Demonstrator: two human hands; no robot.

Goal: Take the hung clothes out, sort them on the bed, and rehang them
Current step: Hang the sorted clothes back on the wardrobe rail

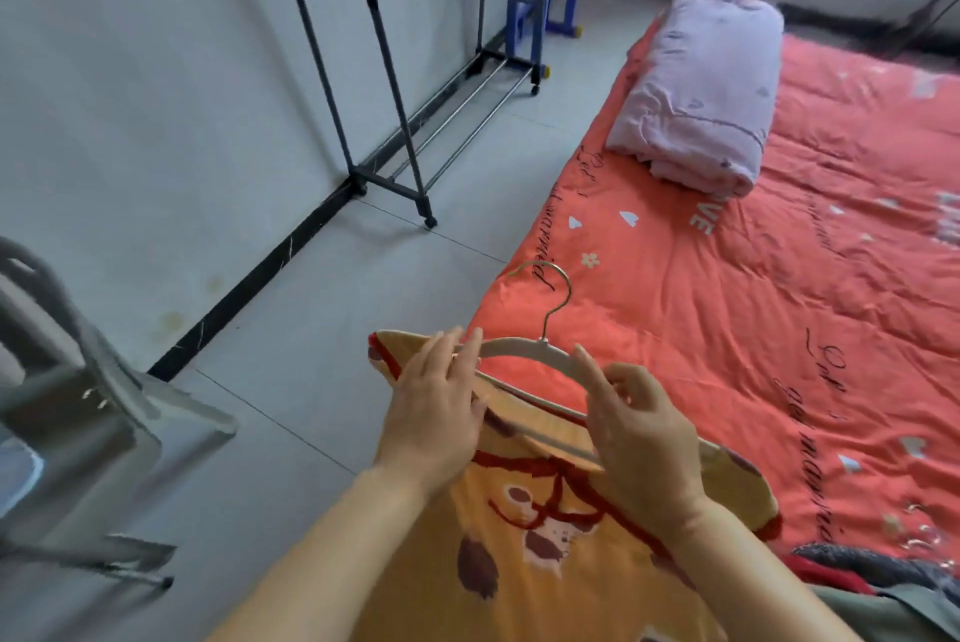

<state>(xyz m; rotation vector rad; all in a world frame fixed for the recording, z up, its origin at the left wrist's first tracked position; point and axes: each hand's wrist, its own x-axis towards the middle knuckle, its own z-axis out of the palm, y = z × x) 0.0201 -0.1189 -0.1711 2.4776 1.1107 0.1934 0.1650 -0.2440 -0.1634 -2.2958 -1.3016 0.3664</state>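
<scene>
Rack (pixel 395 174) far left: only the posts and bottom rails are in frame, with no clothes on them; the top rail is out of view.

My left hand (pixel 436 413) lies flat, fingers straight, pressing the left shoulder of the orange shirt (pixel 519 537) over the hanger end.

The shirt is spread on the near edge of the bed (pixel 779 303), collar pointing away from me.

Hanger (pixel 524 348) is at the neck opening. Its long axis runs from far-left to near-right, hook (pixel 556 288) pointing away from me.

My right hand (pixel 644 439) is pinched on the hanger's right arm.

More garments (pixel 857 568) are heaped at the near right.

My read: take-out is done, and sorting or rehanging is in progress. I can't tell if the hanger is going in or coming out. Most of the rehanging is still left.
</scene>
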